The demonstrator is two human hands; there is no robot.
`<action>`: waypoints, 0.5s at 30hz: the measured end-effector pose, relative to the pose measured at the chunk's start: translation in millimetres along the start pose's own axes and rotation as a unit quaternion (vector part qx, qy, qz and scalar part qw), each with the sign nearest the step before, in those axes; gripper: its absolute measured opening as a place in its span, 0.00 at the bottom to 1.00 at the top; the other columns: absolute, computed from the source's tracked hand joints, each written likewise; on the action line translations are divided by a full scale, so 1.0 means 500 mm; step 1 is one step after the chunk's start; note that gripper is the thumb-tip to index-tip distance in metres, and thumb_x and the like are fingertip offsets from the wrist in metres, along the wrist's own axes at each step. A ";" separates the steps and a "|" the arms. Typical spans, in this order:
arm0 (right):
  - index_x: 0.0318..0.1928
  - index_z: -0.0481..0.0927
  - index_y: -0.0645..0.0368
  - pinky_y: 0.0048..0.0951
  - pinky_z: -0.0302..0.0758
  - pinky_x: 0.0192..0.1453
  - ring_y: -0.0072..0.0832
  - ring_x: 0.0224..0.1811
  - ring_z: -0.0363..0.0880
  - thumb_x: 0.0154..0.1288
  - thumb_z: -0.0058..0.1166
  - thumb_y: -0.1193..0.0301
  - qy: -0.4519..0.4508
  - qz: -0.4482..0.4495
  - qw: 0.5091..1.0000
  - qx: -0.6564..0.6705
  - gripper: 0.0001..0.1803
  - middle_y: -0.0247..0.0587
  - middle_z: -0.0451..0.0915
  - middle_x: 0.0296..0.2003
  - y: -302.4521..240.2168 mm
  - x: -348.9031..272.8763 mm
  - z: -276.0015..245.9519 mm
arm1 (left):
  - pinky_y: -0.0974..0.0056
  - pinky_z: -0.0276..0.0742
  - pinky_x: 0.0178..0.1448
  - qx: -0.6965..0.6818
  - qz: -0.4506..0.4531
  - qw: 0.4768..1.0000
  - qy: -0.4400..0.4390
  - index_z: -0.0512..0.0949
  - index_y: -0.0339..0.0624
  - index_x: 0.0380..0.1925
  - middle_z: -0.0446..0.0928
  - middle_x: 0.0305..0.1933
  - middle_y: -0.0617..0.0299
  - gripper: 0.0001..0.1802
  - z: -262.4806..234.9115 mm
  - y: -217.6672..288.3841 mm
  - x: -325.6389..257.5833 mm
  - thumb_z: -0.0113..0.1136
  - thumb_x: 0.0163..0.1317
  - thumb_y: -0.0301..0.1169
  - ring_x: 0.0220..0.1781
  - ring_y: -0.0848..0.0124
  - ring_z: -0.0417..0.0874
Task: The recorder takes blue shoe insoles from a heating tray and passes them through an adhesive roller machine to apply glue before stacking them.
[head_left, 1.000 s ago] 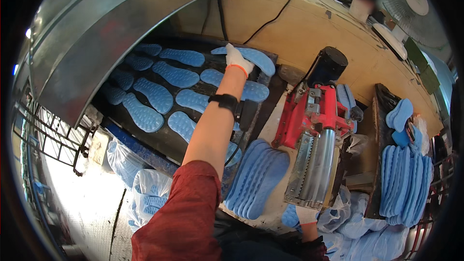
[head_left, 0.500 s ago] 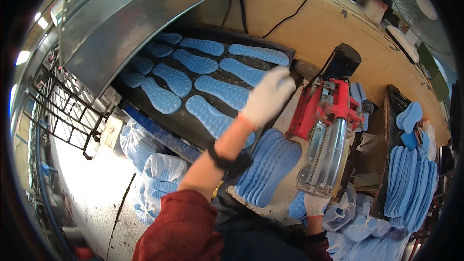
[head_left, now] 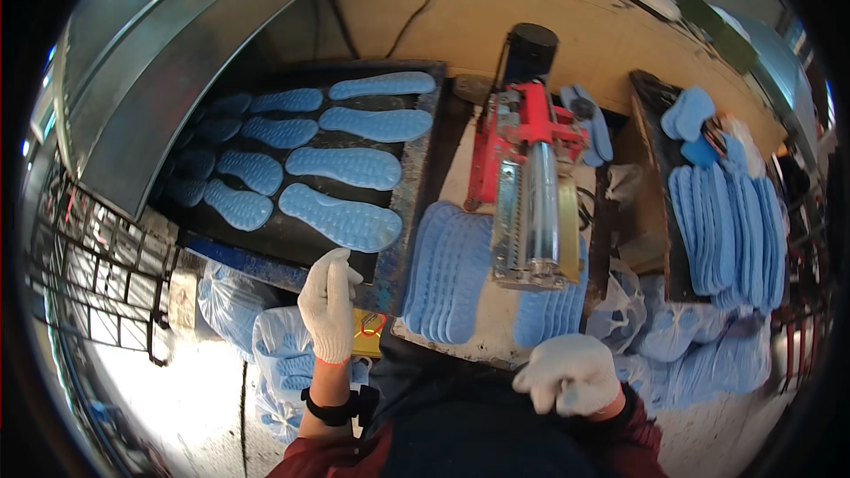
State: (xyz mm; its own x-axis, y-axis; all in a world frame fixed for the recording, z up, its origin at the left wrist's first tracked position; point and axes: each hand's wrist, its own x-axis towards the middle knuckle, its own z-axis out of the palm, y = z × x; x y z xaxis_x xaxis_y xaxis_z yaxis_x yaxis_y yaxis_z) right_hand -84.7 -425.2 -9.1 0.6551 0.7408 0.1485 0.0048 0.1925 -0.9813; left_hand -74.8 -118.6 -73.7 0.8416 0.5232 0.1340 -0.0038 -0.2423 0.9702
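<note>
Blue insole [head_left: 340,217] lies on the dark tray [head_left: 416,168], nearest of all the soles to the left hand [head_left: 329,305]. It sits just past the fingertips, up and a little to the right of the hand. Its long side runs left to right, tipped down a bit at the right end, so it lies across the way the fingers point. The left hand wears a white glove and rests over the near edge of the tray. Its fingers are close together and a little bent, and it holds nothing. The right hand [head_left: 568,375] is far off to the right, low by the body. It looks curled up, but I cannot tell if anything is inside it. A stack of blue insoles [head_left: 447,270] lies between the two hands, beside the red machine [head_left: 529,186].
</note>
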 end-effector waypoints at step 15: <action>0.19 0.65 0.49 0.37 0.60 0.19 0.33 0.15 0.65 0.66 0.59 0.59 -0.291 -0.360 0.886 0.041 0.22 0.30 0.62 0.16 -0.056 0.105 0.123 | 0.57 0.76 0.40 0.307 0.423 0.846 -0.099 0.81 0.43 0.39 0.81 0.39 0.60 0.11 0.088 -0.037 0.038 0.64 0.55 0.29 0.36 0.60 0.79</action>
State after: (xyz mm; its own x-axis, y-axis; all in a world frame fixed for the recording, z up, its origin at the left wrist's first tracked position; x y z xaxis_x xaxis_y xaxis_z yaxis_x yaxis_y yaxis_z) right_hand -97.1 -352.0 33.9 0.0037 0.6095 0.7928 0.1927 0.7775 -0.5986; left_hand -35.0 -140.3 -97.8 0.7519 -0.1837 0.6331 -0.4214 -0.8725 0.2473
